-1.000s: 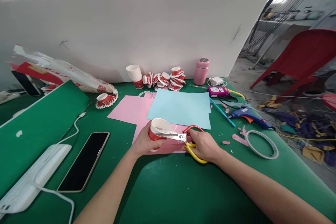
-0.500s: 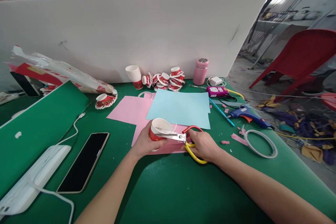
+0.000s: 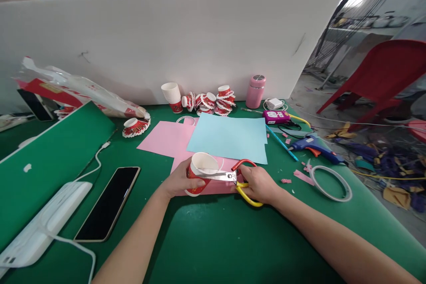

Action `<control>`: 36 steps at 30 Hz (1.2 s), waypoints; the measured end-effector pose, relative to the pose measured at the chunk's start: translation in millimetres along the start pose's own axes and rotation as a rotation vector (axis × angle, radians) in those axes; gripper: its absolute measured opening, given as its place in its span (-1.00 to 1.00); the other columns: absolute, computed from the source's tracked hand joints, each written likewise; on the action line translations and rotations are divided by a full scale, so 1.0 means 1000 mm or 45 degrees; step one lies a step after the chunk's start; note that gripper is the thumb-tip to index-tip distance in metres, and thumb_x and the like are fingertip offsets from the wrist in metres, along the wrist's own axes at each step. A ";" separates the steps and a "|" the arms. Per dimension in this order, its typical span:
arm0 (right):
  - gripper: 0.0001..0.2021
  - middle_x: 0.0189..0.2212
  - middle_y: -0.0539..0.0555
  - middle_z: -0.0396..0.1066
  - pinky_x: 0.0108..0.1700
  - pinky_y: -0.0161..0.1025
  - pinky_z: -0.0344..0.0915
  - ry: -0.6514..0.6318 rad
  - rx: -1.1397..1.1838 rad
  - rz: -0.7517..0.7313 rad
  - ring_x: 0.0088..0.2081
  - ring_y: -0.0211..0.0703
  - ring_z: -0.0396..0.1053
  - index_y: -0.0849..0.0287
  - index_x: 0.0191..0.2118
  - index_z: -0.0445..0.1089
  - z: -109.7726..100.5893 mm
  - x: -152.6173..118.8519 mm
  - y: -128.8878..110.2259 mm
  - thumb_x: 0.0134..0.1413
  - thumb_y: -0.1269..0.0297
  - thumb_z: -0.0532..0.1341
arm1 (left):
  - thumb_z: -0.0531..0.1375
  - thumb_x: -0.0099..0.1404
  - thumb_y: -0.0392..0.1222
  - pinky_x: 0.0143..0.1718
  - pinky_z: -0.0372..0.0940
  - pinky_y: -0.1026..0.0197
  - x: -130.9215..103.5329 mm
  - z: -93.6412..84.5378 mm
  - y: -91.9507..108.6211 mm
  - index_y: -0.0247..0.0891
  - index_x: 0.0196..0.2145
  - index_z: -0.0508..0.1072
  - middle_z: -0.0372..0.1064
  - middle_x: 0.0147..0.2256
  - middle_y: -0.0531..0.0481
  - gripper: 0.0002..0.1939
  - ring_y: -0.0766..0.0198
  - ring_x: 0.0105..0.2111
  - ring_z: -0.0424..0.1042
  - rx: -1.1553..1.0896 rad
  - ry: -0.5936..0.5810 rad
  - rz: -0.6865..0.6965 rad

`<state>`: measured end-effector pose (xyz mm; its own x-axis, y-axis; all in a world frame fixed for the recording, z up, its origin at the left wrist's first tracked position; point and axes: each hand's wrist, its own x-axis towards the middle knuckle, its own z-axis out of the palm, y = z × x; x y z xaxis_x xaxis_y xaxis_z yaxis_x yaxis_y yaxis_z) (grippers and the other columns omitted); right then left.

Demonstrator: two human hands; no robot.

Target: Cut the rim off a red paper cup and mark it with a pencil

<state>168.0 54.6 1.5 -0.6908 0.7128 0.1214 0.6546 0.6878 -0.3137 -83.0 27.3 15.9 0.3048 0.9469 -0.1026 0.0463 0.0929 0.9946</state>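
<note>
My left hand [image 3: 178, 179] is wrapped round a red and white paper cup [image 3: 203, 163], its open mouth tilted up. In my right hand [image 3: 260, 184] are scissors [image 3: 229, 176] with one red and one yellow handle. Their blades point left and lie at the cup's rim, where a thin white strip curls off to the right. Below and behind the cup lie pink paper sheets [image 3: 163, 139] and a light blue sheet [image 3: 229, 137] on the green table [image 3: 213, 239].
A phone [image 3: 108, 204] and white power strip [image 3: 49, 217] lie left. Stacked cups [image 3: 171, 93], cut cups [image 3: 209, 100] and a pink bottle [image 3: 256, 92] stand at the back. On the right are a glue gun [image 3: 313, 145] and tape ring [image 3: 348, 191].
The cup has turned in my left hand, so more of its red side and its base show. My left thumb now lies across its front. The scissors have barely moved.
</note>
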 end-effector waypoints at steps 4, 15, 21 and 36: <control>-0.67 -0.53 0.12 0.41 -0.53 -0.29 -0.05 0.013 0.000 0.011 -0.54 -0.11 0.33 0.26 -0.29 0.27 0.002 0.000 0.000 0.06 0.04 0.07 | 0.38 -0.21 -0.06 -0.14 0.27 0.03 0.002 0.006 0.003 -0.35 -0.20 0.38 0.46 -0.24 -0.16 -0.40 0.04 -0.20 0.41 0.016 0.082 -0.034; -0.68 -0.49 0.10 0.39 -0.49 -0.31 0.00 0.030 -0.011 0.041 -0.48 -0.13 0.32 0.25 -0.22 0.27 -0.004 -0.001 -0.004 0.01 0.09 0.11 | 0.36 -0.17 -0.06 -0.14 0.30 0.09 0.003 0.016 -0.001 -0.31 -0.15 0.34 0.44 -0.19 -0.14 -0.39 0.07 -0.15 0.40 0.207 0.215 -0.010; -0.66 -0.51 0.12 0.39 -0.51 -0.30 -0.02 0.000 -0.036 0.056 -0.51 -0.13 0.32 0.26 -0.25 0.27 -0.001 -0.001 -0.002 0.04 0.04 0.08 | 0.37 -0.17 -0.07 -0.16 0.31 0.10 0.003 0.017 0.001 -0.32 -0.16 0.33 0.44 -0.20 -0.14 -0.39 0.08 -0.17 0.41 0.251 0.229 -0.012; -0.67 -0.43 0.14 0.42 -0.47 -0.29 0.04 0.034 -0.038 0.099 -0.43 -0.08 0.37 0.26 -0.24 0.26 -0.001 -0.002 -0.006 0.03 0.06 0.09 | 0.35 -0.17 -0.09 -0.19 0.31 0.12 0.003 0.022 0.003 -0.33 -0.20 0.34 0.45 -0.26 -0.11 -0.45 0.12 -0.23 0.42 0.270 0.277 0.042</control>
<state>166.2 49.4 4.3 -0.6295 0.7672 0.1230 0.7149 0.6340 -0.2951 -61.2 23.3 18.0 0.0997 0.9941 -0.0421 0.2442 0.0165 0.9696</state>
